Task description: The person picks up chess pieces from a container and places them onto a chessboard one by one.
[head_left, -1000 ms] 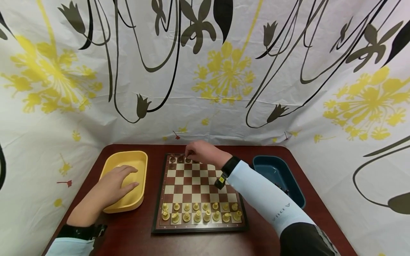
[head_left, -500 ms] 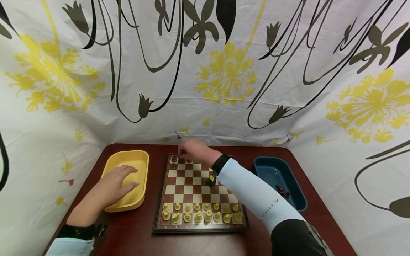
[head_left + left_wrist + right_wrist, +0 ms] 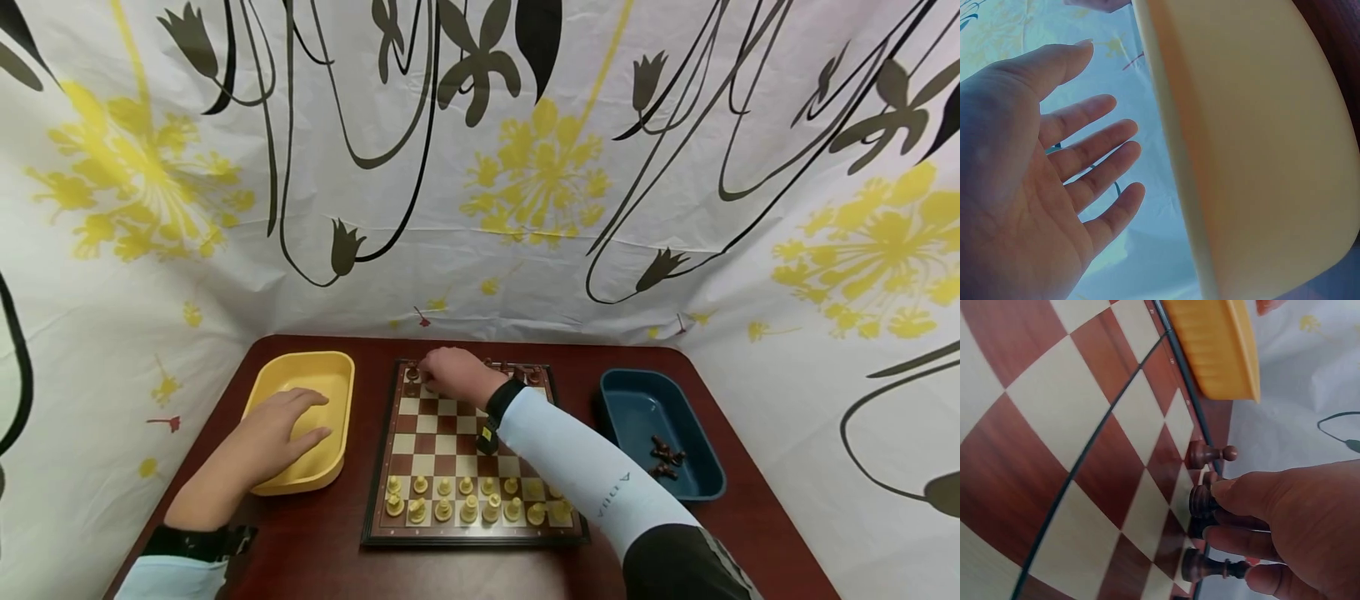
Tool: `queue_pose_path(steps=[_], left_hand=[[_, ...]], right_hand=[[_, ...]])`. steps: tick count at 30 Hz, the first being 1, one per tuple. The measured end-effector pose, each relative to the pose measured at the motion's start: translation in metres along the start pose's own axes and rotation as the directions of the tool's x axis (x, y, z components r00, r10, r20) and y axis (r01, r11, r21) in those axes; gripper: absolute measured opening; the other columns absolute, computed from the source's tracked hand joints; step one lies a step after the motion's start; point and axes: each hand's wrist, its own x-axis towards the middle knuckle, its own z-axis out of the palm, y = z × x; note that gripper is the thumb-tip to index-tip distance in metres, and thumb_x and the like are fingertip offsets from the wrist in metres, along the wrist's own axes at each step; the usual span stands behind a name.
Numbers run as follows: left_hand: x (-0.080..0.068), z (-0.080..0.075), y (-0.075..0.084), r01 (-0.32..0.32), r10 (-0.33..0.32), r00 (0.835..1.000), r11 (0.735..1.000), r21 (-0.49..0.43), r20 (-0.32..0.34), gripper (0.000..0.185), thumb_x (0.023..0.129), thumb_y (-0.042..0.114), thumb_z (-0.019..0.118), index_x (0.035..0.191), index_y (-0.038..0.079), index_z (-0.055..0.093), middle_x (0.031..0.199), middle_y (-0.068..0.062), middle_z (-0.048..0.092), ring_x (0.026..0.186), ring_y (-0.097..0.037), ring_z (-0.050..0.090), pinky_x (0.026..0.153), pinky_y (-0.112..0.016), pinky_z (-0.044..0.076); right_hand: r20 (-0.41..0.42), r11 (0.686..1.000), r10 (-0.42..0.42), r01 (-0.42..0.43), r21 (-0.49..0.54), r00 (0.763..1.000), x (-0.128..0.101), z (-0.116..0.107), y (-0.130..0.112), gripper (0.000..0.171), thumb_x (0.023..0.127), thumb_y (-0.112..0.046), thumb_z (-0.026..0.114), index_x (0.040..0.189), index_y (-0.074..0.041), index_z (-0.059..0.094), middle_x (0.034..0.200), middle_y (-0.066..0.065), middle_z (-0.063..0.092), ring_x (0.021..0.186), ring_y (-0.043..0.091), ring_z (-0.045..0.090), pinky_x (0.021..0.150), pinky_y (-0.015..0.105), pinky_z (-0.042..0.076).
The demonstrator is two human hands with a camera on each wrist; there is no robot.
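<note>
On the chessboard (image 3: 427,425), my right hand (image 3: 457,375) reaches the far left part. In the right wrist view its thumb and fingers pinch a dark chess pawn (image 3: 1200,501), whose top is hidden by the thumb. Another dark pawn (image 3: 1204,454) stands beside it, and a taller dark piece (image 3: 1204,565) is close to the other fingers. My left hand (image 3: 273,433) hovers at the yellow tray (image 3: 349,400), fingers apart and palm bare. In the left wrist view that hand is beside the tray's wall (image 3: 1260,137), apart from it.
Light chess pieces (image 3: 468,507) fill two rows along the board's near side. Dark pieces (image 3: 517,371) line its far edge, partly hidden by the right arm. Several dark pieces (image 3: 663,454) lie in the blue tray (image 3: 630,408) at right. Patterned cloth (image 3: 480,275) hangs behind the table.
My right hand has moved left along the board's far side, then slightly nearer. The left hand keeps its place over the yellow tray. The head view has shifted a little left.
</note>
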Motion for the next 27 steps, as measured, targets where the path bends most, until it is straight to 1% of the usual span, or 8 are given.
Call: queue_pose_path(steps=[2, 5, 12, 17, 20, 23, 25, 27], left_hand=[[0.001, 0.001, 0.0, 0.001, -0.001, 1.0, 1.0, 0.0, -0.001, 0.043, 0.101, 0.024, 0.084, 0.134, 0.0, 0.072, 0.135, -0.021, 0.072, 0.128, -0.046, 0.066, 0.106, -0.066, 0.054], [0.001, 0.002, -0.001, 0.002, -0.002, 1.0, 1.0, 0.001, -0.002, 0.043, 0.1, 0.024, 0.084, 0.134, 0.0, 0.072, 0.135, -0.021, 0.072, 0.128, -0.046, 0.066, 0.106, -0.066, 0.054], [0.001, 0.002, -0.001, 0.005, -0.005, 1.0, 1.0, -0.003, -0.004, 0.042, 0.1, 0.024, 0.085, 0.133, 0.0, 0.072, 0.134, -0.021, 0.072, 0.127, -0.046, 0.066, 0.106, -0.065, 0.054], [0.003, 0.002, 0.0, -0.016, 0.016, 1.0, 1.0, 0.01, -0.014, 0.042, 0.099, 0.024, 0.086, 0.131, 0.001, 0.073, 0.133, -0.02, 0.073, 0.126, -0.045, 0.067, 0.104, -0.064, 0.055], [0.004, 0.002, 0.001, -0.017, 0.017, 1.0, 1.0, 0.013, -0.01, 0.042, 0.099, 0.025, 0.086, 0.132, 0.001, 0.073, 0.133, -0.02, 0.073, 0.126, -0.045, 0.067, 0.105, -0.065, 0.055], [0.005, 0.002, 0.001, -0.012, 0.012, 1.0, 1.0, 0.014, -0.007, 0.043, 0.099, 0.025, 0.086, 0.132, 0.001, 0.073, 0.134, -0.02, 0.073, 0.127, -0.046, 0.067, 0.105, -0.065, 0.054], [0.006, 0.003, 0.002, -0.011, 0.012, 1.0, 1.0, 0.014, -0.004, 0.043, 0.099, 0.025, 0.086, 0.132, 0.001, 0.073, 0.134, -0.02, 0.073, 0.127, -0.046, 0.066, 0.106, -0.065, 0.054], [0.006, 0.004, 0.003, -0.01, 0.011, 1.0, 1.0, 0.013, 0.0, 0.043, 0.099, 0.025, 0.086, 0.132, 0.0, 0.073, 0.134, -0.021, 0.072, 0.127, -0.046, 0.066, 0.106, -0.065, 0.054]], right_hand=[[0.001, 1.0, -0.003, 0.003, 0.005, 1.0, 0.0, 0.003, 0.001, 0.016, 0.11, -0.012, 0.072, 0.094, -0.013, 0.07, 0.083, -0.005, 0.056, 0.069, 0.01, 0.044, 0.066, 0.027, 0.036], [0.003, 1.0, -0.002, 0.002, 0.014, 1.0, 0.001, 0.006, 0.002, 0.019, 0.11, -0.013, 0.072, 0.092, -0.014, 0.068, 0.081, -0.004, 0.054, 0.067, 0.01, 0.043, 0.064, 0.028, 0.034], [-0.016, 1.0, 0.006, -0.006, -0.002, 1.0, 0.001, 0.012, 0.003, 0.031, 0.112, -0.015, 0.07, 0.085, -0.017, 0.054, 0.078, -0.004, 0.039, 0.065, 0.01, 0.034, 0.062, 0.028, 0.028], [-0.017, 1.0, 0.014, -0.014, -0.012, 1.0, 0.0, 0.01, 0.001, 0.029, 0.112, -0.015, 0.069, 0.086, -0.014, 0.056, 0.078, -0.003, 0.039, 0.065, 0.011, 0.035, 0.062, 0.028, 0.028], [-0.016, 1.0, 0.016, -0.017, -0.025, 1.0, -0.001, 0.009, 0.0, 0.02, 0.112, -0.017, 0.07, 0.093, -0.011, 0.065, 0.081, -0.002, 0.047, 0.067, 0.011, 0.039, 0.063, 0.028, 0.032], [-0.019, 0.999, 0.023, -0.023, -0.035, 1.0, -0.004, 0.004, -0.002, 0.009, 0.111, -0.019, 0.072, 0.11, -0.01, 0.074, 0.095, -0.002, 0.061, 0.075, 0.01, 0.051, 0.067, 0.027, 0.042], [-0.028, 0.999, 0.028, -0.03, -0.041, 0.999, -0.01, -0.001, -0.002, 0.014, 0.11, -0.021, 0.074, 0.12, -0.01, 0.075, 0.107, 0.0, 0.067, 0.082, 0.011, 0.06, 0.071, 0.028, 0.05], [-0.045, 0.999, 0.028, -0.029, -0.038, 0.999, -0.018, -0.007, -0.001, 0.019, 0.109, -0.022, 0.075, 0.125, -0.01, 0.075, 0.114, 0.003, 0.069, 0.089, 0.013, 0.066, 0.076, 0.03, 0.056]])
